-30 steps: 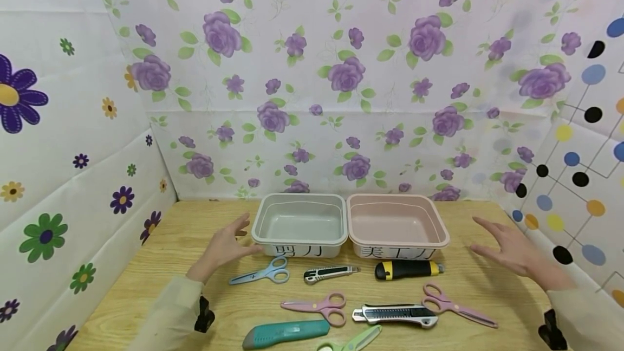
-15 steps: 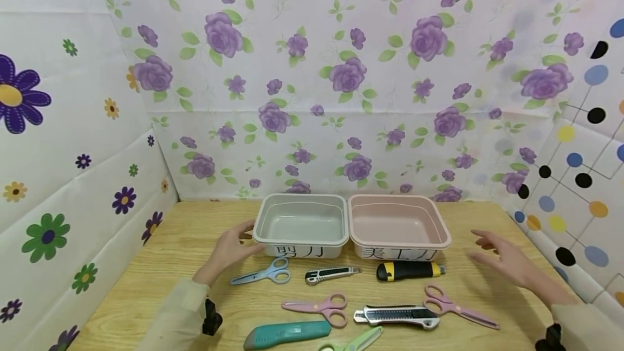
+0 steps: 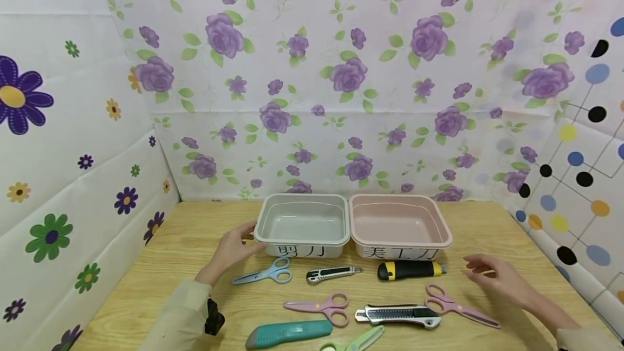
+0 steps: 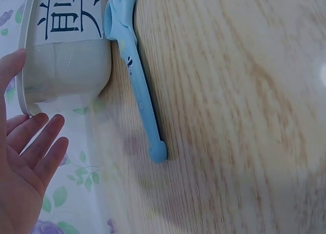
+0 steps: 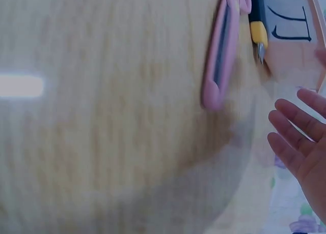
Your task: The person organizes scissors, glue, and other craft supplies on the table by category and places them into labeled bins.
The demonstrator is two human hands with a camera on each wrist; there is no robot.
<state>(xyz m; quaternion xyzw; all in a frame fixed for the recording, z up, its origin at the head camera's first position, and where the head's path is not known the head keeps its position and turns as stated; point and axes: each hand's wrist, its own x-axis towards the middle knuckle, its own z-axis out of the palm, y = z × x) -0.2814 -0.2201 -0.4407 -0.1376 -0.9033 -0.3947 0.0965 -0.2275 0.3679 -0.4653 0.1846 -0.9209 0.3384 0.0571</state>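
My left hand (image 3: 234,249) is at the left end of a grey plastic bin (image 3: 260,232). Its thumb is right at the bin's rim and the other fingers lie fairly straight along the end. Blue scissors (image 4: 140,86) lie just in front of that bin. My right hand (image 3: 502,279) hovers over the table, fingers loosely spread and holding nothing. Nearest to it are pink scissors (image 3: 455,307) and a black and yellow utility knife (image 3: 411,270). Beside the grey bin stands a pink bin (image 3: 446,232). Both bins carry labels with Chinese characters.
On the wooden table (image 3: 146,286) lie a small white and black box cutter (image 3: 333,273), more pink scissors (image 3: 317,306), a silver box cutter (image 3: 397,314), a teal knife (image 3: 290,333) and green scissors (image 3: 358,340), partly cut off. Flowered cloth (image 3: 302,69) hangs behind.
My left hand has closed in slightly on the grey bin's end. My right hand has come down toward the front of the table, nearer the pink scissors. The bins and tools lie as before.
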